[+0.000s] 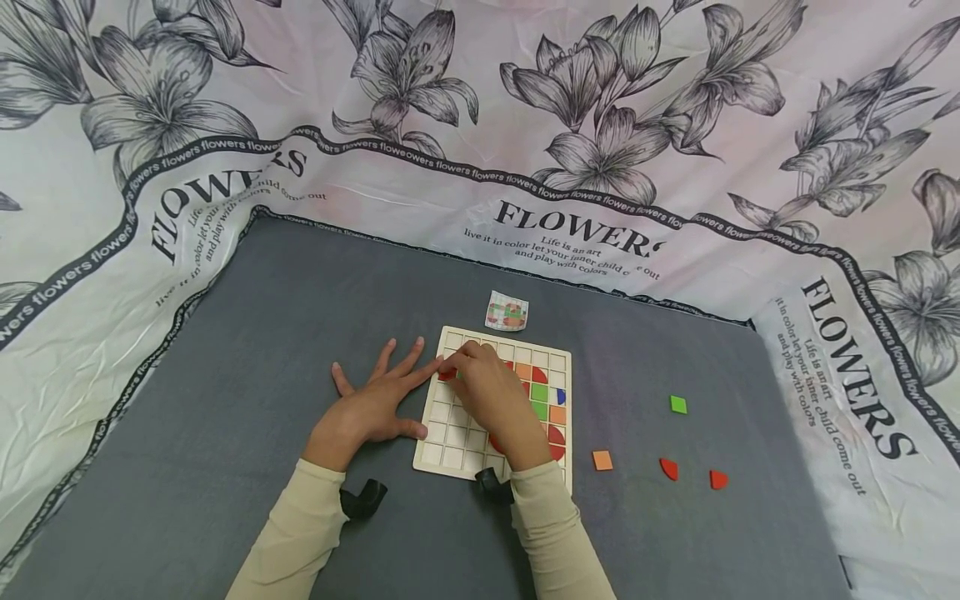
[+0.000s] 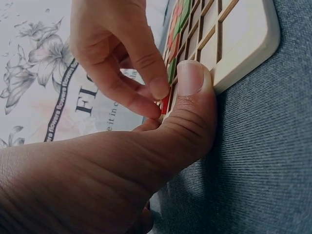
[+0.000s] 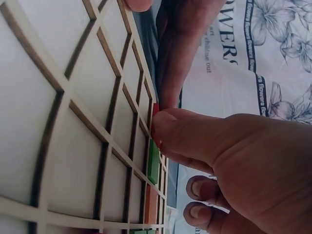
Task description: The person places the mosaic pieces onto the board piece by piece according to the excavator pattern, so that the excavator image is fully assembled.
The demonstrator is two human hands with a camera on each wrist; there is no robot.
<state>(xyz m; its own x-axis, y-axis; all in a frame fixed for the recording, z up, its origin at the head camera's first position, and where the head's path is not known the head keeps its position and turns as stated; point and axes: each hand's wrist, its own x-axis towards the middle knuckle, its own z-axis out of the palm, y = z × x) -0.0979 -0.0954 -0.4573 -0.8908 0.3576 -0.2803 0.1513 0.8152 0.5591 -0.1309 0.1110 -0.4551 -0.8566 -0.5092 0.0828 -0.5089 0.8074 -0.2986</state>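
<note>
A wooden grid board [image 1: 430,452] lies on the dark cloth, with red, green, orange and blue pieces in several of its cells. At its upper left, my right hand [image 1: 497,407] pinches a red piece [image 3: 155,109] between thumb and fingertips, at a cell beside a green piece [image 3: 153,163]. My left hand [image 1: 366,414] is spread flat along the board's left side. Its thumb [image 2: 192,97] touches the board's edge, and its little finger reaches the red piece's corner. The right hand covers part of the grid in the head view.
Behind the board lies a small printed pattern card [image 1: 507,311]. To the right are a loose green square [image 1: 678,405], an orange square [image 1: 602,461] and two red rounded pieces [image 1: 669,469]. A flower-printed cloth [image 1: 420,192] surrounds the grey surface.
</note>
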